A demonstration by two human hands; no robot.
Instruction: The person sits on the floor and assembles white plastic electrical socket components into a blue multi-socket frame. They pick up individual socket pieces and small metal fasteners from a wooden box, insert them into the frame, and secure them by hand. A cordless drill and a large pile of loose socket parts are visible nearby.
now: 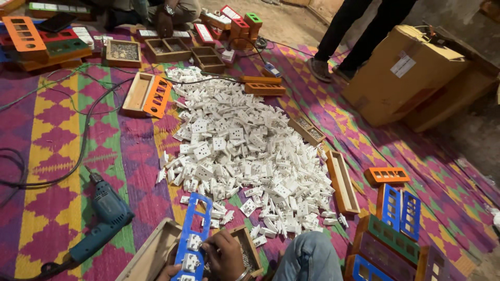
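Hands point(221, 255) on blue socket plate point(191, 234)

A heap of sockets point(245, 161) lies at the middle of the mat point(57, 151). A drill point(101, 221) lies left of it, near the mat's near edge. Before the heap, a slotted plate point(191, 234) rests on a wooden box point(153, 255). Cardboard boxes point(411, 73) stand at the far right, and stacked plates point(396, 234) at the near right.
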